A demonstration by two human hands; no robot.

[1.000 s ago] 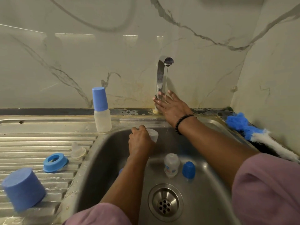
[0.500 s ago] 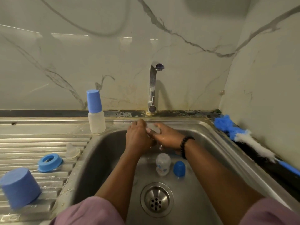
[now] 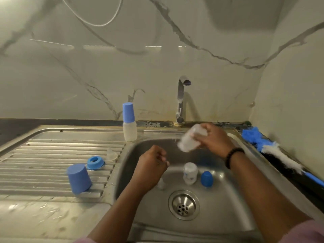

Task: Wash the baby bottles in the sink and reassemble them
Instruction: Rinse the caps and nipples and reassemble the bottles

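Observation:
My right hand (image 3: 214,139) grips a clear bottle body (image 3: 190,141), tilted with its opening down and to the left, above the back of the sink (image 3: 233,216). My left hand (image 3: 151,168) hovers over the basin with its fingers curled and holds nothing I can see. On the sink floor stand a small clear bottle (image 3: 190,173) with blue print and a small blue cap (image 3: 207,178). A clear part (image 3: 161,184) lies just under my left hand. An assembled bottle with a blue cap (image 3: 129,122) stands on the sink's back left rim.
On the ribbed drainboard (image 3: 43,160) sit a large blue cap (image 3: 78,178) upside down, a blue screw ring (image 3: 95,162) and a clear teat (image 3: 111,155). The tap (image 3: 181,98) stands behind the basin, with no water running. A blue and white brush (image 3: 275,151) lies on the right ledge.
The right hand left the tap, met the left hand at the bottle body, then lifted it up and to the right. The left hand let go and dropped lower. The water stopped.

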